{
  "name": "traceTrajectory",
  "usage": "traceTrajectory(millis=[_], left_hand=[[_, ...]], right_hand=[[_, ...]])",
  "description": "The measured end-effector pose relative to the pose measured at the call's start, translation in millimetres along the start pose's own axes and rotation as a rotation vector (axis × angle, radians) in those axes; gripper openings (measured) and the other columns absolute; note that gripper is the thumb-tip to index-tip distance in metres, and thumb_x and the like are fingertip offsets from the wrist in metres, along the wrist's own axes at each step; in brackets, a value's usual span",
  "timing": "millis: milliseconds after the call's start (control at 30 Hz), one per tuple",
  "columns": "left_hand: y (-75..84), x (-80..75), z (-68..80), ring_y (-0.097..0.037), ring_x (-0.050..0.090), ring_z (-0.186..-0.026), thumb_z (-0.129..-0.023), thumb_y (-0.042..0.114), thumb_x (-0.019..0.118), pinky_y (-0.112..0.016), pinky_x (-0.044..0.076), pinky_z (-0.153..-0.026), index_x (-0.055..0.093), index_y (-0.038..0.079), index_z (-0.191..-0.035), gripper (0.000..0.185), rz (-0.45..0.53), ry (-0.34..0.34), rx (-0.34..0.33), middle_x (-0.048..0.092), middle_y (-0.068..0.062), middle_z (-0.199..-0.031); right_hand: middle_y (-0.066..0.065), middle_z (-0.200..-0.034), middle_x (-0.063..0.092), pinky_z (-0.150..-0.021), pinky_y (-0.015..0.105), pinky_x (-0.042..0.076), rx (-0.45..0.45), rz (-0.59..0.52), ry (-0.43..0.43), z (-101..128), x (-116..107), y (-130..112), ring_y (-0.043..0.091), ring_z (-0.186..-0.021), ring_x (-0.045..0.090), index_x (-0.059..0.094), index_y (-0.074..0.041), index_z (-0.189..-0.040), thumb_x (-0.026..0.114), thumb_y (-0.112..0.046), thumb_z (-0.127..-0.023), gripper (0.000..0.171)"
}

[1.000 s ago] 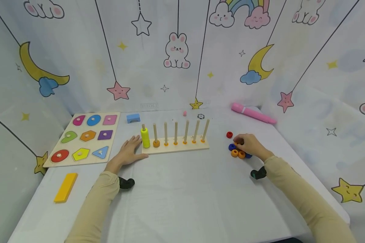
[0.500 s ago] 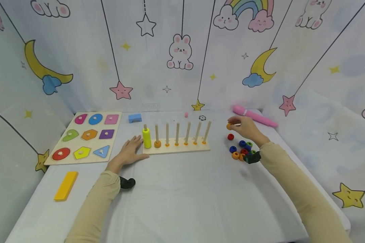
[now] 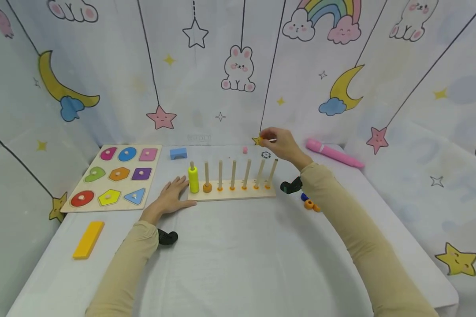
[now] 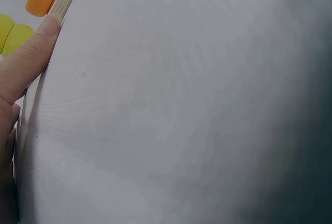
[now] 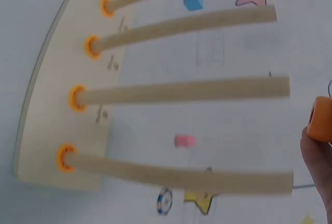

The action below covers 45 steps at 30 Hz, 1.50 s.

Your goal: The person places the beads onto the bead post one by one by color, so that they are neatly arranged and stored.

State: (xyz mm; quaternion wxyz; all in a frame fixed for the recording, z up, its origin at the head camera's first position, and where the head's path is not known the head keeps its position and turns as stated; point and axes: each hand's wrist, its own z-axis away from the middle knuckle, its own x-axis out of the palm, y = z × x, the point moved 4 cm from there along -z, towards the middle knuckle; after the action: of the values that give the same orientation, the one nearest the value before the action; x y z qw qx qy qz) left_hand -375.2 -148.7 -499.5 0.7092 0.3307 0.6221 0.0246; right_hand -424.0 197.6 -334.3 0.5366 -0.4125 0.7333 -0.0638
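My right hand (image 3: 282,143) pinches an orange bead (image 5: 320,121), raised behind the right end of a wooden peg board (image 3: 238,196). In the right wrist view the bead's hole faces the bare pegs. My left hand (image 3: 169,198) rests at the board's left end, fingers spread. Its thumb (image 4: 31,60) touches the board's front edge in the left wrist view. Yellow-green beads (image 3: 193,181) are stacked on the leftmost peg. One orange bead (image 3: 207,188) sits at the foot of the second peg; the other pegs carry none.
Loose blue and orange beads (image 3: 308,204) lie right of the board, partly hidden by my right sleeve. A shape puzzle (image 3: 115,187) and a yellow block (image 3: 88,240) are at the left. A blue block (image 3: 178,153) and a pink stick (image 3: 335,153) lie at the back.
My right hand has picked an orange bead from the loose pile and carried it up and left, toward the peg board. My left hand stays at the board's end.
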Motion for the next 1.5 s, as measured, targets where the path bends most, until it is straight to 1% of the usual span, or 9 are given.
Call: traceTrajectory(millis=[100, 233, 467, 567, 667, 833, 1133, 1367, 1500], left_hand=[[2.0, 0.0, 0.2, -0.036, 0.004, -0.142, -0.083, 0.048, 0.066, -0.050, -0.003, -0.114, 0.027, -0.002, -0.146, 0.090, 0.003, -0.005, 0.002, 0.013, -0.021, -0.154], [2.5, 0.9, -0.2, -0.036, 0.003, -0.142, -0.084, 0.049, 0.066, -0.050, -0.003, -0.114, 0.027, -0.002, -0.146, 0.089, -0.001, -0.010, 0.000, 0.012, -0.021, -0.155], [0.7, 1.0, -0.4, -0.037, 0.004, -0.142, -0.083, 0.049, 0.066, -0.051, -0.002, -0.114, 0.028, -0.002, -0.146, 0.090, -0.009, -0.004, -0.002, 0.014, -0.020, -0.154], [1.4, 1.1, -0.6, -0.037, 0.004, -0.142, -0.084, 0.050, 0.066, -0.051, -0.002, -0.114, 0.028, -0.002, -0.146, 0.090, -0.005, -0.006, -0.007, 0.015, -0.020, -0.154], [2.4, 1.3, -0.9, -0.036, 0.004, -0.142, -0.084, 0.049, 0.066, -0.051, -0.003, -0.114, 0.028, -0.002, -0.146, 0.089, 0.007, -0.009, -0.011, 0.015, -0.020, -0.154], [2.7, 1.6, -1.1, -0.036, 0.004, -0.142, -0.083, 0.050, 0.066, -0.051, -0.002, -0.114, 0.028, -0.002, -0.146, 0.090, 0.008, -0.011, -0.011, 0.015, -0.020, -0.154], [2.0, 1.4, -0.3, -0.035, 0.003, -0.142, -0.083, 0.050, 0.067, -0.050, -0.003, -0.114, 0.027, 0.000, -0.147, 0.091, 0.006, -0.010, -0.018, 0.014, -0.019, -0.155], [3.6, 0.4, 0.5, -0.036, 0.002, -0.142, -0.083, 0.049, 0.067, -0.051, -0.003, -0.114, 0.027, 0.000, -0.147, 0.090, 0.008, -0.014, -0.024, 0.014, -0.020, -0.155], [3.5, 0.1, 0.8, -0.035, 0.002, -0.142, -0.083, 0.049, 0.066, -0.050, -0.004, -0.114, 0.026, 0.000, -0.147, 0.090, 0.005, -0.019, -0.026, 0.013, -0.020, -0.155]], right_hand=[[0.013, -0.102, 0.068, -0.080, 0.027, 0.055, -0.052, -0.040, -0.023, -9, 19, -18, 0.021, -0.095, 0.064, 0.064, 0.004, -0.108, 0.064, -0.007, -0.088, 0.022], [0.012, -0.103, 0.067, -0.081, 0.024, 0.054, -0.094, -0.072, -0.069, -18, 45, -44, 0.021, -0.096, 0.064, 0.064, 0.003, -0.109, 0.065, -0.008, -0.089, 0.023], [0.010, -0.103, 0.067, -0.080, 0.017, 0.052, -0.180, -0.113, -0.168, -26, 90, -83, 0.016, -0.095, 0.063, 0.064, 0.001, -0.108, 0.064, -0.006, -0.089, 0.020], [0.009, -0.103, 0.067, -0.081, 0.016, 0.051, -0.225, -0.119, -0.213, -26, 104, -94, 0.015, -0.095, 0.064, 0.064, 0.001, -0.108, 0.064, -0.005, -0.089, 0.020], [0.009, -0.103, 0.067, -0.080, 0.016, 0.051, -0.242, -0.125, -0.252, -24, 113, -101, 0.014, -0.095, 0.064, 0.063, 0.001, -0.109, 0.064, -0.006, -0.089, 0.021], [0.009, -0.104, 0.067, -0.080, 0.015, 0.051, -0.232, -0.130, -0.292, -23, 118, -106, 0.014, -0.096, 0.063, 0.063, 0.000, -0.111, 0.066, -0.009, -0.089, 0.024], [0.008, -0.104, 0.067, -0.081, 0.015, 0.051, -0.199, -0.127, -0.313, -22, 118, -107, 0.014, -0.097, 0.063, 0.063, 0.000, -0.112, 0.066, -0.009, -0.089, 0.025], [0.009, -0.106, 0.067, -0.081, 0.016, 0.051, -0.197, -0.104, -0.288, -23, 112, -103, 0.015, -0.097, 0.064, 0.063, 0.001, -0.112, 0.065, -0.007, -0.089, 0.024], [0.009, -0.105, 0.067, -0.081, 0.016, 0.051, -0.188, -0.089, -0.262, -25, 103, -98, 0.015, -0.096, 0.064, 0.063, 0.000, -0.111, 0.065, -0.007, -0.088, 0.024]])
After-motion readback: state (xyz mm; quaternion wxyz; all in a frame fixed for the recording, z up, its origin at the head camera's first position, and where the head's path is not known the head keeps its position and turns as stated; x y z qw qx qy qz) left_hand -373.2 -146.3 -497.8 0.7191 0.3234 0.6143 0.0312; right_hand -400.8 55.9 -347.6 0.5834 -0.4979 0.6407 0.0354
